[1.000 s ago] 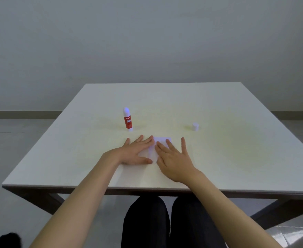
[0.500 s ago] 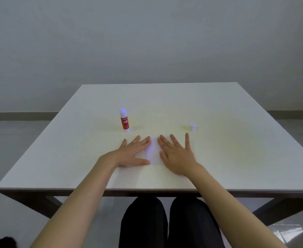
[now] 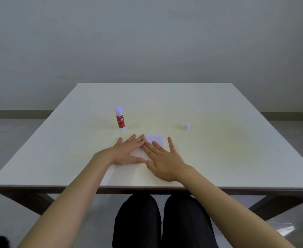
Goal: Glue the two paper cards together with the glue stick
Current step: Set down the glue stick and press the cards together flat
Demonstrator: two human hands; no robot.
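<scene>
Left hand (image 3: 127,153) and right hand (image 3: 162,159), both spread flat, press the white paper cards (image 3: 155,140) on the table (image 3: 236,149), just nearer than the upright, uncapped glue stick (image 3: 120,119); its cap (image 3: 187,126) stands apart.

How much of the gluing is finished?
Looks nearly done. The glue stick stands set aside on the table, its cap off and apart to the right. In hand: the left hand and right hand lie flat on the cards, pressing them. Whether the glue has bonded cannot be seen. Left: lift the hands, probably recap the stick.
</scene>
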